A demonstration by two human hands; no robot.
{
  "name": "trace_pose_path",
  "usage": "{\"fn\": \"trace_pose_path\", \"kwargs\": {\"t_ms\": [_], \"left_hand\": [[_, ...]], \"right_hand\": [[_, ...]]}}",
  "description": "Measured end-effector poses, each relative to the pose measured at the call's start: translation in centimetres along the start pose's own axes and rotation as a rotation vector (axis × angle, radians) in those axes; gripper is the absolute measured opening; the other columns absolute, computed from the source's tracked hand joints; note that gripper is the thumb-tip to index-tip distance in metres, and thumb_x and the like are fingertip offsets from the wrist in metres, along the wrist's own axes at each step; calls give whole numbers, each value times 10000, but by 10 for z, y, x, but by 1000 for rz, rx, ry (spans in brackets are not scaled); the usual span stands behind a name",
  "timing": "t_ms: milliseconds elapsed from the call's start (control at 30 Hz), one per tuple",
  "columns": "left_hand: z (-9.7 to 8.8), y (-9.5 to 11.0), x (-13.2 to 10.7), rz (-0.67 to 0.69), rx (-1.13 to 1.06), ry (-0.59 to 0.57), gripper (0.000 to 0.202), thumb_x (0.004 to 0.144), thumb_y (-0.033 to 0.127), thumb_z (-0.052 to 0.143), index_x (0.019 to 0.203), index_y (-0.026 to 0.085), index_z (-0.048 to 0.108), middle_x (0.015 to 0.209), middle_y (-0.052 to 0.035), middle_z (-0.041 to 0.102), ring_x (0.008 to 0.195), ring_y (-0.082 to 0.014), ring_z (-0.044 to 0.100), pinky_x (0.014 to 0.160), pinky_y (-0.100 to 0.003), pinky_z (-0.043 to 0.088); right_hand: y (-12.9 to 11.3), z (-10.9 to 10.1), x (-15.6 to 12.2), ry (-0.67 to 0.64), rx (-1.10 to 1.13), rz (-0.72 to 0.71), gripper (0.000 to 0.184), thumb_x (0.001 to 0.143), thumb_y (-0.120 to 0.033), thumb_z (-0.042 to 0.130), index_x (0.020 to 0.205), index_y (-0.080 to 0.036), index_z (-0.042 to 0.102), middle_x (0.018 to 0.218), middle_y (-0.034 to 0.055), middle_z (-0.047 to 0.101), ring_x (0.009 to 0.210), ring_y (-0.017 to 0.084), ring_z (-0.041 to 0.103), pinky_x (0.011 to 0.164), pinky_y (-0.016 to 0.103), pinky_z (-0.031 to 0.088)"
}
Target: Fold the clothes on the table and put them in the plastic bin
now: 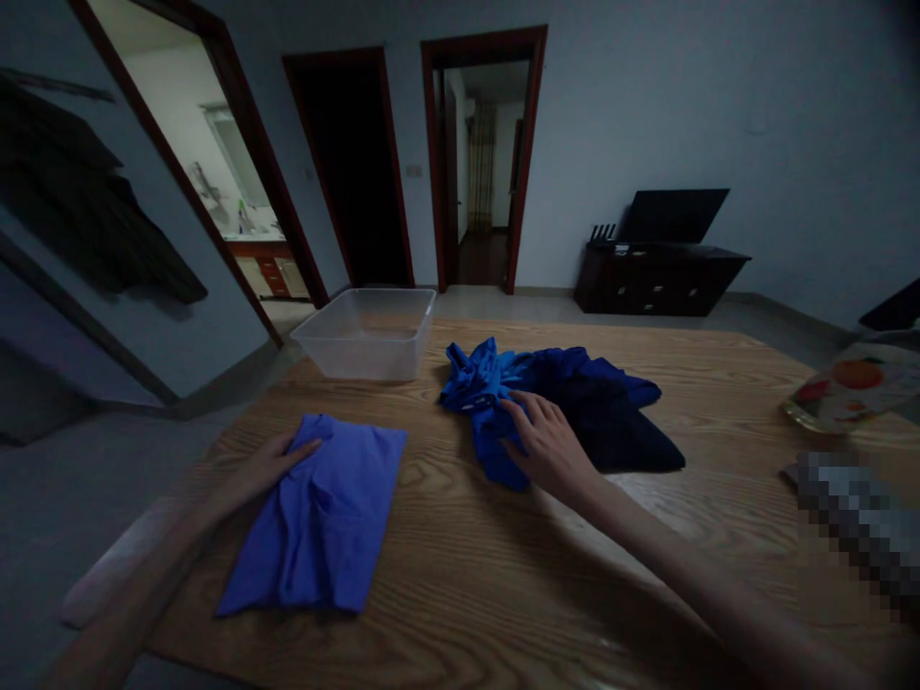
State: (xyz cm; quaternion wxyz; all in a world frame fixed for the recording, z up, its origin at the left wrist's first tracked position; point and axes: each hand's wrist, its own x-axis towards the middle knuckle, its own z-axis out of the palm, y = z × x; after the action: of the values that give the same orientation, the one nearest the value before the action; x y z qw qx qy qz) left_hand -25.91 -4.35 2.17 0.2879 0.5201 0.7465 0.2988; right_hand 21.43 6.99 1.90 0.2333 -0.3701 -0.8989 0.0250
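Observation:
A folded blue cloth (320,522) lies on the wooden table (467,594) at the near left. My left hand (269,465) rests flat on its upper left corner, fingers stretched out. A crumpled pile of blue and dark blue garments (575,402) sits at the table's middle. My right hand (546,441) lies on the pile's bright blue front part, fingers spread and slightly bent, gripping nothing that I can see.
A clear plastic tub (366,331) stands at the table's far left edge. A patterned plate (852,388) sits at the right edge, with a blurred object (855,522) nearer. Doorways and a dark cabinet with a screen (661,259) lie beyond the table.

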Motion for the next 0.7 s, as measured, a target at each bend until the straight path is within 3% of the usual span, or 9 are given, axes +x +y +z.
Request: {"fn": "trace_pose_path", "kwargs": {"t_ms": [67,133,233,267,367,433,500,600,700], "left_hand": [[-13,-24,20,70,158,109,950,762,881,620,1319,112,663,1428,-218,712,1363,-434,648,1226,-565,459],[-11,-31,28,178,339,239,932,864,794,528,1437,60,571,1538,-267,604,1456,-431,565,1258,-555,416],[17,-22,24,331,582,433,767,1034,597,362,1591,78,456,1721,-241,393,1612,-403,361,1330,-579,268],[28,-19,22,349,643,441,707,1065,551,331,1601,110,465,1742,-222,372,1627,-401,333,1341,-611,211],[49,-18,22,313,718,244,607,1079,519,369,1557,189,545,1698,-188,474,1603,-394,390,1330,-669,167],[50,-22,27,265,704,94,621,1052,524,430,1558,183,544,1685,-193,495,1602,-385,402,1318,-658,220],[47,-17,30,256,666,57,669,1027,538,475,1567,146,529,1704,-210,462,1622,-386,369,1325,-631,228],[62,21,16,363,483,53,690,1020,603,519,1548,160,550,1704,-180,471,1633,-358,350,1359,-566,189],[111,81,-19,396,96,-140,660,1064,671,464,1543,226,551,1614,-130,581,1519,-291,523,1310,-473,354]], "right_hand": [[19,2,4,-47,-167,0,556,1009,-265,630,1539,-151,508,1554,223,543,1419,394,511,1150,556,471],[30,5,8,-90,-212,-5,440,1029,-228,566,1463,-150,569,1443,212,611,1309,372,574,1076,528,513],[30,4,12,-94,-222,-6,307,1033,-145,469,1280,-150,651,1283,198,669,1162,357,618,1026,540,506],[28,1,13,-97,-228,-17,283,1036,-148,464,1245,-153,654,1251,190,675,1143,354,620,1029,542,498],[16,-20,6,-79,-95,-31,220,1069,-231,477,1221,-171,623,1208,157,668,1137,320,623,1039,490,488],[9,-39,-4,-66,184,47,216,1099,-323,474,1231,-202,594,1177,118,671,1083,271,641,974,420,507],[5,-56,-15,-77,533,206,252,1109,-443,496,1216,-233,585,1086,63,683,966,223,650,868,359,517],[4,-63,-27,-115,1035,450,338,1043,-562,616,1176,-251,604,981,9,689,882,192,662,811,322,524],[4,-44,-33,-148,1467,644,411,957,-538,718,1247,-267,611,1111,32,742,996,225,726,897,358,561]]}}
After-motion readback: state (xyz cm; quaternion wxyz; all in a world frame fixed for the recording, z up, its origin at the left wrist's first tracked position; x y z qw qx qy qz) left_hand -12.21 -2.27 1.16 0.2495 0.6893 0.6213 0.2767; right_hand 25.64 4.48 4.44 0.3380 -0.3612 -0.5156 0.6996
